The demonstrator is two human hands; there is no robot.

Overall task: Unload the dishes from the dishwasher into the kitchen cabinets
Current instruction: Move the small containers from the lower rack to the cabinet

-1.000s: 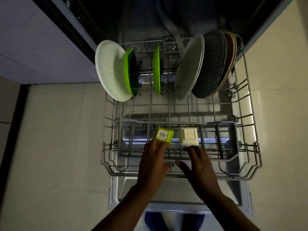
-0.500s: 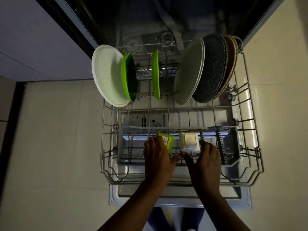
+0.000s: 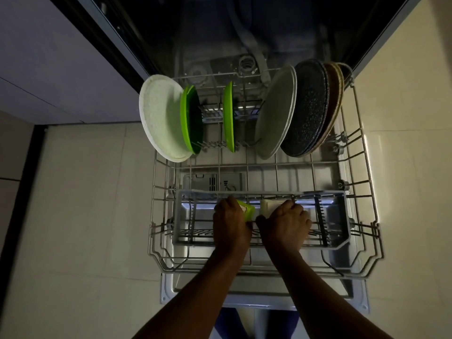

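Your hands cover most of both containers in the grey basket [image 3: 186, 216] at the rack's [image 3: 364, 167] front edge: left hand [image 3: 231, 226] grips the green container [image 3: 248, 211], right hand [image 3: 285, 225] the white container [image 3: 269, 206]; their orientation is unclear.

A pale speckled plate [image 3: 160, 117], two bright green plates [image 3: 189, 118], a grey-green plate [image 3: 275, 113], a dark white-flecked plate [image 3: 309, 108] and a brown plate [image 3: 333, 99]; a lime-green container [image 3: 247, 211], a cream container [image 3: 268, 206]; the rack [image 3: 247, 165] is grey wire
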